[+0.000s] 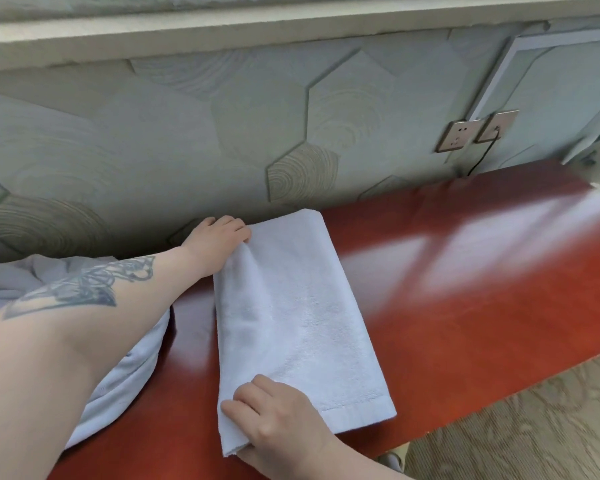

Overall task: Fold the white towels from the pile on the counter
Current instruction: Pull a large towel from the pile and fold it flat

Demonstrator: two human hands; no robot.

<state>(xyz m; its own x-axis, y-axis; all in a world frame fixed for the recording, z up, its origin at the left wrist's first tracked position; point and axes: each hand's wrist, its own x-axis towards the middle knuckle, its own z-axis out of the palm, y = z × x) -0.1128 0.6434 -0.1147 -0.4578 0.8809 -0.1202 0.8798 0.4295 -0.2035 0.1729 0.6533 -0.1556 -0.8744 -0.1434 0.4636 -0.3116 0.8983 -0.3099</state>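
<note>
Head view, looking down at my own arms over the red counter [465,306]. Nearest to me, my right hand [278,420] grips the near left corner of the white towel [298,313]: the thumb lies on top of the cloth and the fingers curl under the hanging edge, where the towel droops just past the counter's front lip. The towel is a long folded rectangle running away from me, flat on the glossy wood, with a stitched hem band across its near end and a soft raised fold along its left side.

To the left of it, my tattooed left forearm crosses over the pile of white towels [125,368], a rumpled heap that lies on the counter's left part and reaches back toward the wall. A strip of bare red counter shows between the pile and the towel I am holding.

Farther off, my left hand [219,240] pinches the towel's far left corner, fingers curled down onto the cloth close to the wall.

Beyond that stands the grey-green wall with hexagon tiles [291,133], and to the right two metal wall sockets [478,131], one with a dark cord hanging from it. Patterned floor [534,427] shows at lower right.
</note>
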